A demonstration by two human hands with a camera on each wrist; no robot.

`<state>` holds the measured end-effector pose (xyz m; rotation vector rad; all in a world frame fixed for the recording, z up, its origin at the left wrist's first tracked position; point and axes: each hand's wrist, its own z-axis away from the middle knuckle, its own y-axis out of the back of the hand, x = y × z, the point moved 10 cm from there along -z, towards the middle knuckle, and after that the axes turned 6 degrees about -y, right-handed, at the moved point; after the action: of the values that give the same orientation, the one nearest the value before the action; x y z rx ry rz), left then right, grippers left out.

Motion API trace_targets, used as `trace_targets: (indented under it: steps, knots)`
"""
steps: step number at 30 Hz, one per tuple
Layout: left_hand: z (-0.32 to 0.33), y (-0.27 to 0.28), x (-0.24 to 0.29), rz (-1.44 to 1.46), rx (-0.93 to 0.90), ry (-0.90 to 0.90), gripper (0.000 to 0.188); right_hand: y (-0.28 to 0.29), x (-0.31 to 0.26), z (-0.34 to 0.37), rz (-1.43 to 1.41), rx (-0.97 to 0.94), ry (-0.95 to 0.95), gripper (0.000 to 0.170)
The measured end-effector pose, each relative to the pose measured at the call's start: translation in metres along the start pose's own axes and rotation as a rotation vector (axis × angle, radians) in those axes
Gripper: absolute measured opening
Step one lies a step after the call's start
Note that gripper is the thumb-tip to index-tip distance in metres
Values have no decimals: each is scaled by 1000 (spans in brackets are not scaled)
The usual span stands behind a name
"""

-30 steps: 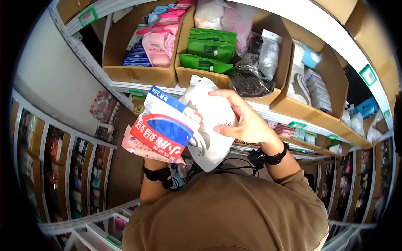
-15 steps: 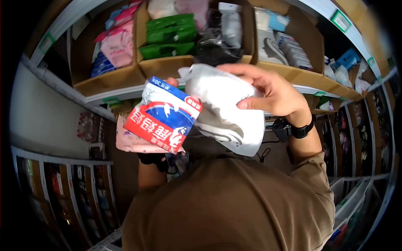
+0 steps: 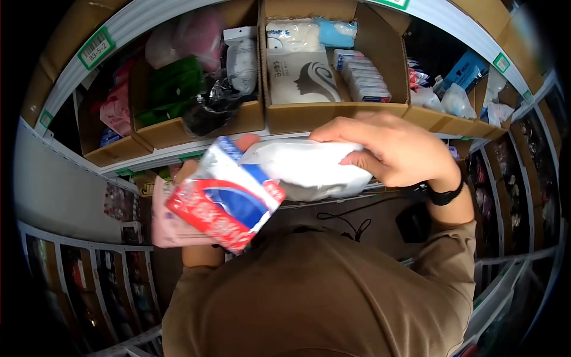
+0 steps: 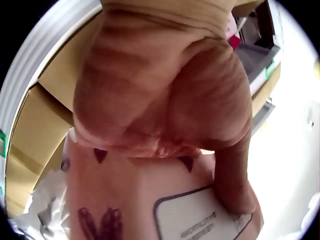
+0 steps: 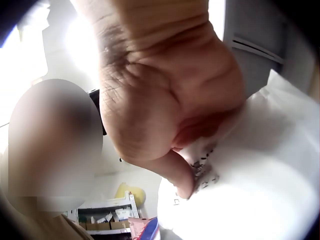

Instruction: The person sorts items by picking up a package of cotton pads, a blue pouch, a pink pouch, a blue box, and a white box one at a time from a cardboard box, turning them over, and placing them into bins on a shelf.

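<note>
My right hand (image 3: 392, 146) grips a white plastic pouch (image 3: 303, 160), thumb on the near side and fingers over its top edge. The pouch is tilted, so its print is foreshortened; black lettering shows by the thumb in the right wrist view. My left hand (image 4: 160, 90) holds a pink packet (image 4: 135, 195) with dark purple prints and a white label, its thumb lying along one side. In front of that, in the head view, is a blue, red and white packet (image 3: 232, 202), blurred. It hides most of the left hand there. The pouch's left end overlaps this packet's upper corner.
Cardboard boxes line the shelf ahead. One box (image 3: 339, 110) has a flat white pouch (image 3: 303, 77) with a woman's-profile print and several small packs (image 3: 366, 77). Another holds green packets (image 3: 172, 89) and a black plastic bag (image 3: 208, 113). A black cable (image 3: 357, 226) lies below.
The head view has swung right, so the boxes slide left. My right hand has tilted the white pouch from facing up to nearly edge-on. The left hand keeps its packets.
</note>
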<state>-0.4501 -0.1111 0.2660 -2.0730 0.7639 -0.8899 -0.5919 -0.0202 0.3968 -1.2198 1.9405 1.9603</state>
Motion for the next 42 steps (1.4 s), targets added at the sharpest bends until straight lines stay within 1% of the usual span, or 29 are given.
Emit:
trace_targets:
  steps: [2,3,4,6,8,9,10,12,14,16,18,20,21,22,24,26,27,28,29,30,31,33,34,36,37,38,39,40,42]
  knots:
    - [-27,-35,-21,-321,-12,-46,41,20,-15,12,464,86,159,39]
    - [-41,-51,-32,-481,-21,-68,29,27,-17,16,583,119,197,33]
    - [-51,-59,-38,-640,-29,-92,24,34,-17,21,587,117,207,33]
    - [-73,-70,-42,-1059,-307,-167,10,46,-13,28,845,116,176,30]
    - [-88,-68,-46,-1191,-208,-195,11,57,-8,33,891,147,247,27]
    - [-91,-67,-48,-1284,-161,-310,15,62,-6,35,910,164,272,25]
    - [-93,-68,-51,-1291,-154,-323,15,67,-4,36,928,180,297,24]
    - [-97,-56,-60,-1507,-71,-217,21,72,-3,34,957,210,368,21]
    - [-91,-39,-68,-1546,23,-163,25,77,7,25,1022,177,298,29]
    - [-82,-16,-66,-1177,203,-213,24,79,19,12,1068,202,346,27]
    - [-79,-15,-70,-1246,172,-203,31,72,17,0,1171,266,480,16]
    - [-69,-9,-64,-1226,299,-347,34,71,19,-18,1216,261,458,16]
    - [-67,-21,-66,-1352,324,-347,50,82,31,-34,1216,273,308,16]
    - [-67,-3,-80,-558,343,-234,68,93,45,-50,1211,281,153,17]
    - [-52,0,-72,-610,419,-217,82,100,69,-87,1254,284,92,21]
    - [-40,2,-62,-573,393,-255,83,89,92,-121,1362,137,23,25]
    - [-36,2,-53,-539,367,-300,83,82,101,-135,1365,139,15,25]
    - [-36,-4,-51,-362,251,-287,82,66,105,-148,1402,160,114,30]
    - [-32,-2,-45,-364,212,-273,83,52,101,-155,1437,177,215,36]
    - [-27,-1,-40,-366,175,-257,84,45,104,-159,1439,173,210,36]
    - [-21,0,-34,-361,175,-251,84,38,115,-164,1319,84,69,42]
    - [0,28,-15,-515,486,-235,90,28,132,-162,1053,-134,-249,58]
    - [1,22,-11,-434,384,-233,92,24,130,-161,1051,-134,-256,58]
    - [6,24,-2,-308,338,-218,102,8,159,-141,783,-381,-544,59]
    - [5,26,2,-300,334,-207,102,-7,166,-135,757,-432,-507,63]
    - [0,21,5,-274,266,-213,110,-25,174,-129,731,-486,-471,66]
    - [-4,15,7,-248,201,-217,118,-26,176,-127,746,-401,-449,68]
    - [-3,24,10,-302,334,-169,130,-25,172,-120,737,-402,-466,68]
    - [-10,23,11,202,168,-188,117,-3,131,-117,350,-130,-398,65]
